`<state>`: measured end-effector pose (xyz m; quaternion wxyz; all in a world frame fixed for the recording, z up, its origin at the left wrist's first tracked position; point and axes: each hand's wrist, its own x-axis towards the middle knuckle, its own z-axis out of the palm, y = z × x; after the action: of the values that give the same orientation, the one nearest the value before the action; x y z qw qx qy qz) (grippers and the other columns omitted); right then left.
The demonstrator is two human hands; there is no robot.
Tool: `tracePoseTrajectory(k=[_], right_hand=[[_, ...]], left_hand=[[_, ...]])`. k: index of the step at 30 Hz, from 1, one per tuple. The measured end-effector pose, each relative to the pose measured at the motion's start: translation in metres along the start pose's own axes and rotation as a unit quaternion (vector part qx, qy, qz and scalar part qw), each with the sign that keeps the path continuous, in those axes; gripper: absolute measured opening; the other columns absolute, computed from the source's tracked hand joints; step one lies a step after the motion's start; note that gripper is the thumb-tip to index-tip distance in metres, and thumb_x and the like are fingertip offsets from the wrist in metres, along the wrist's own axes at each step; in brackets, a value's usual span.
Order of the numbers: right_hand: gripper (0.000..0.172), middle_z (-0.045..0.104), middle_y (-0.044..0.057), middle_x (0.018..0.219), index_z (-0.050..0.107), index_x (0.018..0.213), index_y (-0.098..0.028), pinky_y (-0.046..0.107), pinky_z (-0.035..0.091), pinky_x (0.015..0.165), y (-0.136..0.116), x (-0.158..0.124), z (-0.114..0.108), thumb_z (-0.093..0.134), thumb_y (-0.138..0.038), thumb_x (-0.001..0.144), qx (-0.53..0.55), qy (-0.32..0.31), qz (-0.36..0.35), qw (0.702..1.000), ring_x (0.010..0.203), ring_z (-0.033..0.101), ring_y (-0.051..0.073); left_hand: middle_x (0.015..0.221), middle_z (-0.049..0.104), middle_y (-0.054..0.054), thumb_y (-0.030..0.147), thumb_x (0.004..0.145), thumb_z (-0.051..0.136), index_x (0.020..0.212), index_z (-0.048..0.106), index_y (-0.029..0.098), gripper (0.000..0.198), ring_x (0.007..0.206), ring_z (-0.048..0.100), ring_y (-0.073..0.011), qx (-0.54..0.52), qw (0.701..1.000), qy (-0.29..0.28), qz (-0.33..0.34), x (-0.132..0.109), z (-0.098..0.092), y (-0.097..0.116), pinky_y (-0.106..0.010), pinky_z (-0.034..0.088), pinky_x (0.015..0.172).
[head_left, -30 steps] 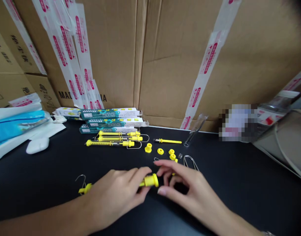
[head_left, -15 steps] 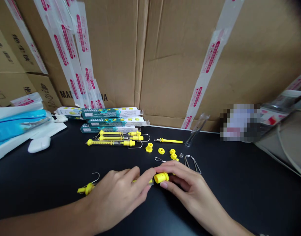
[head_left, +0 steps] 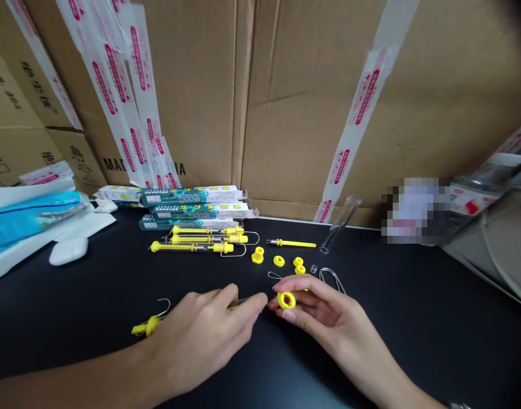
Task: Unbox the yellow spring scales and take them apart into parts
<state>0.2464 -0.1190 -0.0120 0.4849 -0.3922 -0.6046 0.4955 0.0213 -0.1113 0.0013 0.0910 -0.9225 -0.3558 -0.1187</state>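
My left hand (head_left: 198,335) grips a tubular spring scale (head_left: 151,324), whose yellow hooked end sticks out to the left on the black tabletop (head_left: 388,352). Its tube runs under my fingers toward the right. My right hand (head_left: 324,312) pinches a yellow plastic cap (head_left: 286,300) between thumb and fingers, its hole facing up with a reddish inside. Just beyond lie several small yellow fittings (head_left: 279,261), a tiny metal spring (head_left: 313,268), a wire hook (head_left: 274,275) and a wire loop (head_left: 330,278).
Several assembled spring scales (head_left: 192,247) lie beyond the hands, before stacked green-and-white boxes (head_left: 192,196). A yellow rod (head_left: 291,243) and a glass tube (head_left: 340,224) lie nearby. A blue package (head_left: 30,213) and a white oval object (head_left: 68,250) are left; taped cardboard cartons (head_left: 303,102) stand behind.
The yellow cap has come off the tube's end and sits in my right hand, which has moved right, apart from the tube. The cap's open end now faces up.
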Motion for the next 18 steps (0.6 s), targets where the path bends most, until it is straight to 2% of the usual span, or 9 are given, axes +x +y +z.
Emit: tracePoseTrajectory(k=[3,6,9,12,15,18], right_hand=[[0.018,0.069,0.005,0.103,0.063,0.102,-0.025,0.032,0.062,0.085,0.005,0.001,-0.008,0.073,-0.032,0.088,-0.097,0.077,-0.059,0.991,0.095,0.072,0.021],[0.009,0.065,0.005,0.101,0.06,0.094,-0.025,0.034,0.059,0.087,0.007,0.005,-0.019,0.068,-0.027,0.091,-0.227,0.13,-0.146,0.954,0.096,0.068,0.021],[0.003,0.065,0.007,0.103,0.067,0.095,-0.025,0.034,0.059,0.082,0.005,0.009,-0.027,0.064,-0.025,0.094,-0.329,0.109,-0.176,0.921,0.093,0.068,0.022],[0.018,0.069,0.007,0.109,0.07,0.108,-0.026,0.033,0.059,0.082,0.004,0.013,-0.029,0.056,-0.02,0.098,-0.378,0.08,-0.201,0.9,0.097,0.07,0.022],[0.029,0.071,0.007,0.114,0.067,0.121,-0.026,0.033,0.06,0.085,0.006,0.014,-0.028,0.051,-0.014,0.099,-0.4,0.063,-0.234,0.884,0.101,0.071,0.021],[0.035,0.073,0.006,0.116,0.062,0.128,-0.026,0.035,0.059,0.092,0.008,0.012,-0.027,0.052,-0.011,0.098,-0.404,0.046,-0.248,0.879,0.104,0.07,0.021]], left_hand=[[0.08,0.062,0.003,0.019,0.098,0.05,0.121,0.058,0.028,0.026,0.061,0.068,-0.0183,0.007,1.0,0.007,0.001,0.0,0.0,0.0,-0.027,0.039,0.043],[0.08,0.062,0.002,0.02,0.098,0.049,0.121,0.058,0.027,0.026,0.061,0.068,-0.0178,0.01,1.0,0.002,0.002,0.001,0.0,0.0,-0.026,0.04,0.044],[0.081,0.063,0.002,0.021,0.099,0.048,0.122,0.057,0.027,0.026,0.062,0.069,-0.0178,0.01,1.0,-0.005,0.004,0.0,0.0,0.0,-0.025,0.042,0.044],[0.083,0.064,0.001,0.021,0.1,0.046,0.126,0.054,0.026,0.027,0.064,0.07,-0.0182,0.01,1.0,-0.009,0.003,0.0,0.001,0.0,-0.025,0.045,0.046],[0.083,0.064,0.001,0.02,0.1,0.047,0.126,0.053,0.026,0.027,0.064,0.07,-0.0192,0.009,1.0,-0.01,-0.001,-0.001,0.001,0.0,-0.026,0.047,0.046],[0.083,0.063,0.001,0.019,0.099,0.048,0.126,0.053,0.025,0.028,0.064,0.07,-0.0207,0.013,1.0,-0.01,0.003,-0.001,0.0,0.0,-0.028,0.048,0.044]])
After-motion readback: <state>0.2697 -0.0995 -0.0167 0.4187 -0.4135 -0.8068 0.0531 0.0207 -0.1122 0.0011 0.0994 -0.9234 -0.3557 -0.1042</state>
